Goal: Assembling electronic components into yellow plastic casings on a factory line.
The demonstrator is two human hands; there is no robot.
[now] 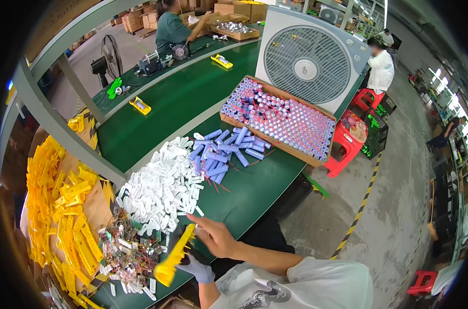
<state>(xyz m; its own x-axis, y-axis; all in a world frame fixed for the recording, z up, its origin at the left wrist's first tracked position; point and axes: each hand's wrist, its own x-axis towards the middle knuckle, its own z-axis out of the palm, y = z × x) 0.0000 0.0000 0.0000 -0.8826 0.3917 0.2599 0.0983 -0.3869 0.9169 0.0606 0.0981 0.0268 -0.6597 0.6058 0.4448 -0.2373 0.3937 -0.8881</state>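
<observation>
White shirt with a dark print (316, 288) is closest to my head cam, both forearms reaching out from it. Left hand (197, 268), in a pale glove, has its grip clamped on a yellow casing (173, 261), mostly from behind. Casing is tilted, off the tabletop (249, 193), wide end low, narrow end up toward the right hand (218, 239). Right hand is bare, index finger extended past the casing's upper end; I can't tell if that grip is closed on anything, or if it touches the casing.

Around the hands: heap of wired circuit boards (131, 252) just left of the casing, pile of white plastic pieces (164, 183) beyond it, loose blue cylindrical cells (221, 154) with red leads beside the white pile. More yellow casings (64, 206) are heaped far left.

Farther out I get a cardboard box (270, 139) packed with upright cells, a grey box fan (307, 67) right behind it, and red stools (347, 139) to the right. Green conveyor belt (177, 98) carries two yellow units (140, 105), well apart. Co-worker in dark green (173, 32) sits across it.
</observation>
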